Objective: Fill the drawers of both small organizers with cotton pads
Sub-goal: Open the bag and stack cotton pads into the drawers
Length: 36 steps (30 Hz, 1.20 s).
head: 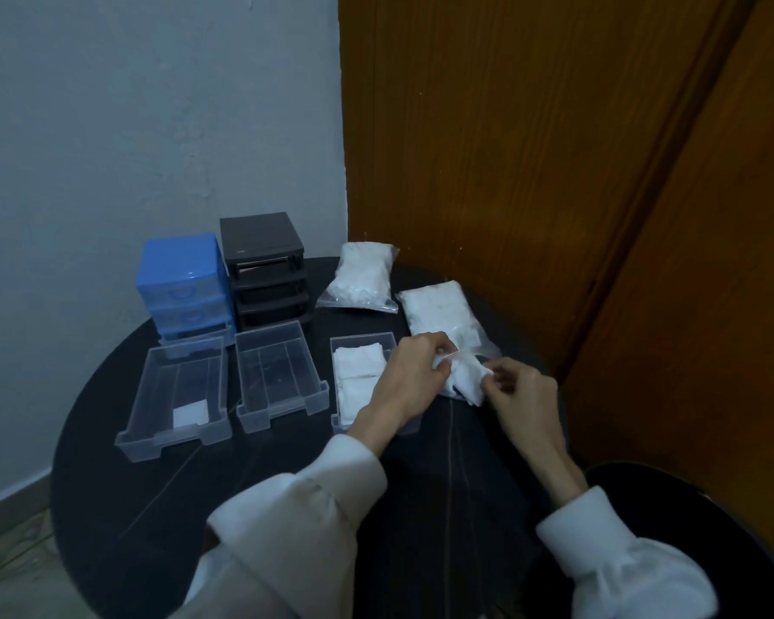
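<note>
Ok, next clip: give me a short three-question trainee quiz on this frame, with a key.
1. True or false: the middle drawer on the table holds a stack of pads.
2. How many clear drawers lie out on the table: A) two, B) three, C) four?
3. Fill in: the left hand and right hand both pinch a ___ of pads by the near bag.

Key
1. False: it looks empty. The right drawer holds stacks; the left drawer holds one pad.
2. B.
3. Bunch.
</note>
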Available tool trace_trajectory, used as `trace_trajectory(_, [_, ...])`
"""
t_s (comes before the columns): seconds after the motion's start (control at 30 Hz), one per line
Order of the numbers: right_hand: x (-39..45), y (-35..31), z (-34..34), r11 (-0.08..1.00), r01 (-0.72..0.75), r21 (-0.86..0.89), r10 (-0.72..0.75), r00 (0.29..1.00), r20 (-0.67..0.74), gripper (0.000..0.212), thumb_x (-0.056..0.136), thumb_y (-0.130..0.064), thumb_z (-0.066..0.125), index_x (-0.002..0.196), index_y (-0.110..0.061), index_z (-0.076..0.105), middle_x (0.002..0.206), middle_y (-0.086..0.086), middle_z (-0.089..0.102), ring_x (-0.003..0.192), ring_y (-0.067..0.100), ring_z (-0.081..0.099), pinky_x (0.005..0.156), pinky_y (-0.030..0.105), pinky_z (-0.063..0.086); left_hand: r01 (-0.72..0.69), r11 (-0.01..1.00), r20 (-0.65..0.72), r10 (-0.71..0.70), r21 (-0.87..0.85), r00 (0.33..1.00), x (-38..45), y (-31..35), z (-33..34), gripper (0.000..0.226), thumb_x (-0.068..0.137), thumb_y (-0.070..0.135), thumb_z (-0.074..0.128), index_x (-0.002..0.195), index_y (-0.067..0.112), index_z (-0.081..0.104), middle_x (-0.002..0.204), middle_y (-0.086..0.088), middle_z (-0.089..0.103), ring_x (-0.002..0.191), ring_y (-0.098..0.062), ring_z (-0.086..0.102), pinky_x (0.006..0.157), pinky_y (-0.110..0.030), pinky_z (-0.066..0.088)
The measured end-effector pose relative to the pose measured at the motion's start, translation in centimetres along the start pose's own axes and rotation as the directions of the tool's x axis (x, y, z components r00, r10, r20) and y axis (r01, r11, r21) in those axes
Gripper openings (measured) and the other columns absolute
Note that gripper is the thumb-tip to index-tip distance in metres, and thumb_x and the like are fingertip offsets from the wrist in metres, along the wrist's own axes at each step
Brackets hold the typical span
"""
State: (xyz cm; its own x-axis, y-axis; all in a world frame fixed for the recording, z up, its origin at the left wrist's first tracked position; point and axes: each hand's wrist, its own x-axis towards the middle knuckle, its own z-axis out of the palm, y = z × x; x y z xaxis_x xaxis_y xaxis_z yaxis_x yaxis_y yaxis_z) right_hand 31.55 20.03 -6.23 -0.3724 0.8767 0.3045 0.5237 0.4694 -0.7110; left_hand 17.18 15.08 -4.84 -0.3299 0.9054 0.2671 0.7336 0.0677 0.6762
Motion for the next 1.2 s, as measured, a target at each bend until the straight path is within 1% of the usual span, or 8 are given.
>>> trace_trajectory(0.13, [-0.7, -0.4, 0.0, 0.998, 0.004, 0.057, -0.007, 0.999, 0.046, 0.018, 0.096, -0.014, 0.046, 0.091, -0.021, 0.062, 0.081, 0.006, 0.064, 0.066, 0.003, 0.054, 0.057, 0.011, 0.039, 0.007, 1.0, 0.008, -0.007, -0.008, 1.0, -0.1, 0.1, 0.0, 0.024, 0.088, 0.008, 0.054, 0.108, 0.012, 0.066, 0.11, -0.007, 0.067, 0.102, -0.021, 0.06, 0.089, -0.03, 0.047])
trace_trajectory(0.3, [-0.7, -0.5, 0.4, 0.999, 0.001, 0.048, -0.001, 1.0, -0.004, 0.025, 0.09, -0.024, 0.059, 0.111, -0.011, 0.065, 0.083, -0.004, 0.061, 0.071, -0.003, 0.052, 0.059, 0.005, 0.037, 0.013, 1.0, 0.02, -0.012, -0.008, 1.0, -0.2, 0.3, -0.2, 0.025, 0.088, 0.008, 0.053, 0.11, 0.012, 0.065, 0.112, -0.007, 0.066, 0.103, -0.02, 0.059, 0.088, -0.028, 0.047])
trace_trajectory(0.6, [-0.6, -0.1, -0.5, 0.999, 0.042, 0.006, -0.042, 0.996, -0.081, 0.01, 0.09, -0.017, 0.06, 0.095, -0.017, 0.068, 0.078, -0.006, 0.06, 0.072, -0.001, 0.056, 0.06, 0.009, 0.039, 0.006, 1.0, -0.008, -0.007, -0.029, 1.0, -0.5, 0.7, -0.1, 0.025, 0.087, 0.008, 0.054, 0.109, 0.013, 0.065, 0.113, -0.006, 0.066, 0.104, -0.02, 0.059, 0.09, -0.03, 0.047])
trace_trajectory(0.73, [-0.5, -0.2, -1.6, 0.986, 0.15, 0.066, -0.143, 0.984, -0.109, 0.012, 0.086, -0.012, 0.062, 0.089, -0.022, 0.066, 0.078, -0.008, 0.062, 0.075, 0.0, 0.057, 0.068, 0.021, 0.049, -0.029, 0.998, -0.017, 0.028, -0.049, 0.999, -0.9, 1.0, -0.5, 0.026, 0.086, 0.008, 0.058, 0.111, 0.012, 0.064, 0.119, -0.006, 0.062, 0.109, -0.019, 0.056, 0.087, -0.019, 0.04])
trace_trajectory(0.87, [-0.4, -0.8, -1.8, 0.962, 0.232, 0.141, -0.225, 0.972, -0.063, 0.013, 0.086, -0.013, 0.059, 0.093, -0.022, 0.065, 0.09, -0.008, 0.063, 0.085, 0.003, 0.059, 0.074, 0.024, 0.05, -0.117, 0.992, -0.062, 0.114, -0.052, 0.992, -2.1, 0.8, -2.3, 0.032, 0.088, 0.012, 0.058, 0.12, 0.016, 0.059, 0.137, -0.001, 0.05, 0.125, -0.01, 0.044, 0.097, -0.007, 0.026])
trace_trajectory(1.0, [-0.4, -2.4, -1.0, 0.937, 0.26, 0.233, -0.258, 0.965, -0.043, 0.013, 0.088, -0.012, 0.058, 0.093, -0.021, 0.066, 0.093, -0.008, 0.064, 0.088, 0.001, 0.058, 0.073, 0.015, 0.047, -0.075, 0.997, -0.188, 0.07, -0.018, 0.98, -3.7, -1.5, -5.5, 0.03, 0.092, 0.006, 0.051, 0.118, 0.017, 0.062, 0.123, 0.003, 0.059, 0.106, 0.001, 0.048, 0.084, 0.005, 0.026])
trace_trajectory(1.13, [-0.4, -4.8, 0.7, 0.914, 0.198, 0.353, -0.222, 0.975, 0.027, 0.012, 0.089, -0.011, 0.058, 0.095, -0.019, 0.066, 0.091, -0.012, 0.062, 0.085, -0.005, 0.056, 0.068, 0.007, 0.043, 0.021, 0.997, -0.223, -0.005, 0.071, 0.975, -5.5, -4.5, -8.0, 0.028, 0.091, 0.006, 0.052, 0.115, 0.016, 0.063, 0.101, 0.003, 0.061, 0.071, 0.001, 0.047, 0.068, -0.005, 0.033])
trace_trajectory(1.2, [-0.4, -6.0, 1.6, 0.904, 0.152, 0.4, -0.2, 0.976, 0.082, 0.015, 0.09, -0.009, 0.058, 0.097, -0.021, 0.062, 0.088, -0.01, 0.06, 0.08, -0.006, 0.055, 0.066, 0.006, 0.044, 0.049, 0.993, -0.22, -0.023, 0.111, 0.975, -6.2, -5.6, -8.6, 0.029, 0.091, 0.009, 0.054, 0.119, 0.015, 0.061, 0.107, -0.001, 0.063, 0.076, 0.001, 0.051, 0.069, -0.009, 0.034])
